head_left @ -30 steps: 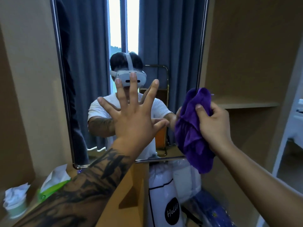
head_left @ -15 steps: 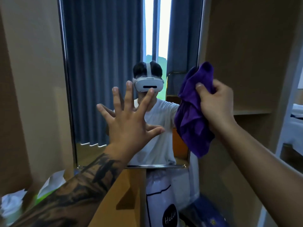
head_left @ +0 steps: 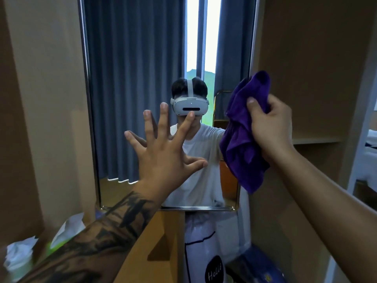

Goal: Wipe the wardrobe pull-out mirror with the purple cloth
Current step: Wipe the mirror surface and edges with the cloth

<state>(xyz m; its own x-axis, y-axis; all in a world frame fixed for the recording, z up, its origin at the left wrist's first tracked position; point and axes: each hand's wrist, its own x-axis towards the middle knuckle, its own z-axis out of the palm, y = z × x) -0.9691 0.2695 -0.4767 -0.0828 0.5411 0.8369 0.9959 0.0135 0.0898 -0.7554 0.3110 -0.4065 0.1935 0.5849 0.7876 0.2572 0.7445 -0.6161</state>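
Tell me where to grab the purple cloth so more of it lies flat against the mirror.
The right hand pinches the purple cloth in a bunch at its upper middle, so the rest hangs crumpled at the mirror's right edge. Likely better: spread it and press from behind with an open palm, coming from the right side, fingers across the loose lower fold.

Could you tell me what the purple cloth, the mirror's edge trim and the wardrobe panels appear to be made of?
Purple cloth: soft, matte fabric, probably microfibre or terry; it bunches and hangs in limp folds from the right hand.
Mirror trim: thin shiny strip, likely polished metal.
Wardrobe panel: smooth matte tan board, probably laminate; no grain is visible.
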